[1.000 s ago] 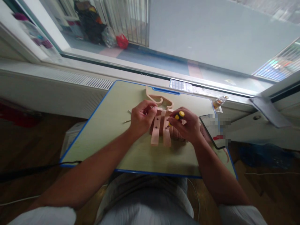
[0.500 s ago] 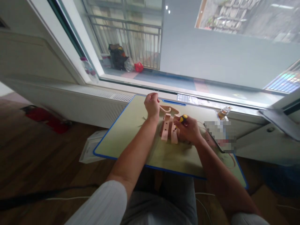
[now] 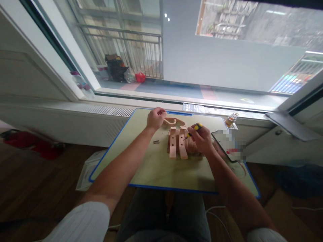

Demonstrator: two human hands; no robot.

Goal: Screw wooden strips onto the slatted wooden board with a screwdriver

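My right hand (image 3: 202, 137) is wrapped round a yellow and black screwdriver (image 3: 198, 127), its tip down by the right-hand strip of a pair. These two light wooden strips (image 3: 172, 146) have holes and lie side by side across a brown wooden piece (image 3: 192, 145). Further back, my left hand (image 3: 155, 119) has its fingers closed beside the end of a curved wooden hook (image 3: 172, 122); what they pinch, if anything, is too small to tell. A few small screws (image 3: 156, 142) lie left of the strips.
Everything rests on a pale board table (image 3: 141, 168) with a blue rim. A phone-like device (image 3: 223, 146), partly blurred out, lies at the right. On the window sill behind stand a small amber bottle (image 3: 231, 119) and a clear compartment box (image 3: 193, 107).
The view has shifted, so the table sits further left and lower. My left hand has come down closer to the hook. The screwdriver tip has left the hole in the right strip.
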